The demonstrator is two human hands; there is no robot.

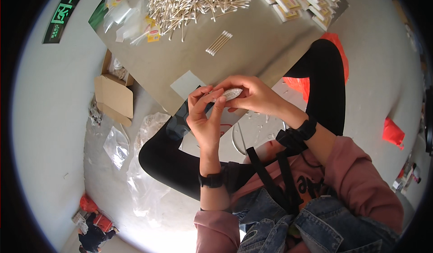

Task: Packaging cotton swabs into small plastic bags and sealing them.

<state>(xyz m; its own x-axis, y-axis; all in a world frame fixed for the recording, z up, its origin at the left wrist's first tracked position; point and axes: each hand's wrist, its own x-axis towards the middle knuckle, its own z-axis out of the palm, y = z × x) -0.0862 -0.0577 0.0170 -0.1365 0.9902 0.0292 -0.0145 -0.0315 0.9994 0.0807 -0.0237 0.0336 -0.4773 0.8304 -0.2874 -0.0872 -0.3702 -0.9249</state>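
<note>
Near the table's front edge, a small packed bundle of cotton swabs (232, 94) shows its white tips, held between both hands. My left hand (205, 111) pinches it from the left with thumb and fingers. My right hand (250, 92) is closed round its other side; the palm hides part of the bundle. Whether a clear bag wraps it is too small to tell. Farther off on the table, several loose cotton swabs (219, 43) lie side by side in a short row. Behind them a large heap of cotton swabs (194, 5) is spread.
Packed swab packets (288, 2) are stacked at the far right of the table (257, 41). Clear bags with yellow cards (122, 16) lie far left. An open cardboard box (115, 97) and plastic bags (118, 147) rest on the floor. Another person (97, 232) is at lower left.
</note>
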